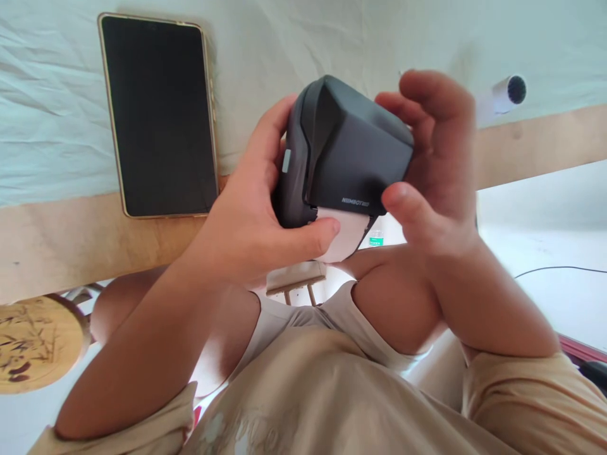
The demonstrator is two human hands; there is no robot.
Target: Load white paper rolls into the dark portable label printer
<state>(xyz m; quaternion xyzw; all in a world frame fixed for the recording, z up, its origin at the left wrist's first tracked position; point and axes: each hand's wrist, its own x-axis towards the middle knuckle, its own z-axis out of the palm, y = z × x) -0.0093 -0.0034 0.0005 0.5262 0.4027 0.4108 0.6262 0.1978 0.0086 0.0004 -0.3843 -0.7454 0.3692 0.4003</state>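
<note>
a dark grey box [351, 151] sits at the centre of the frame, held up in the air in front of the table edge. it is a rounded, blocky device with a matte shell, a lighter grey button on its left side, small pale lettering near its lower edge, and a white piece [344, 234] sticking out from underneath. the left hand [246, 221] grips it from the left of the frame, fingers curled round the back and the thumb pressed against the white piece. the right hand [436, 158] is at the box's right side, fingers loosely bent and spread, thumb tip just beside the lower right corner; whether it actually touches the shell, i cannot tell.

counted: one box, two hands, one tablet [159, 114] with a dark screen lying flat at the upper left on a pale cloth [294, 38], one white tube [505, 93] at the upper right, one round wooden stool [33, 344] at the lower left.
</note>
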